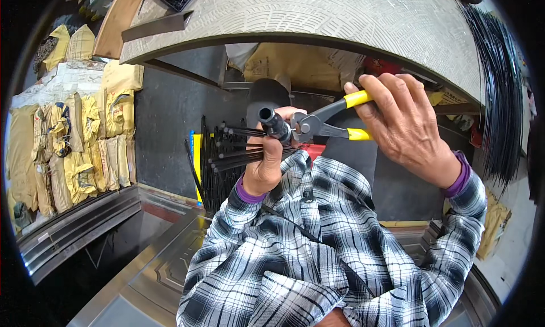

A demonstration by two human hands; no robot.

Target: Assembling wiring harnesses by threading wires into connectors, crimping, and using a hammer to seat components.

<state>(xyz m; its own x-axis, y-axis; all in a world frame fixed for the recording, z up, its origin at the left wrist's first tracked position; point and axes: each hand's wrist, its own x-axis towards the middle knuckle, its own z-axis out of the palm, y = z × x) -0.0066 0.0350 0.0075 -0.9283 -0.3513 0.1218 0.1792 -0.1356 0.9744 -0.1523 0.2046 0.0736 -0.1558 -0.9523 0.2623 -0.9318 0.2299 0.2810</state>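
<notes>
Gripping: short black cylindrical tube point(275, 124) was clenched in left hand point(264, 168).
Cutting: yellow-handled steel pliers point(326, 121) were grasped by right hand point(404, 128).
Advice: tube was best kept steady, squarely in the jaws.

Even daylight, sharp centre, strong fisheye bending, black vignette at the rim.

Yellow-handled pliers point(332, 120) on black tube point(275, 122)
</notes>
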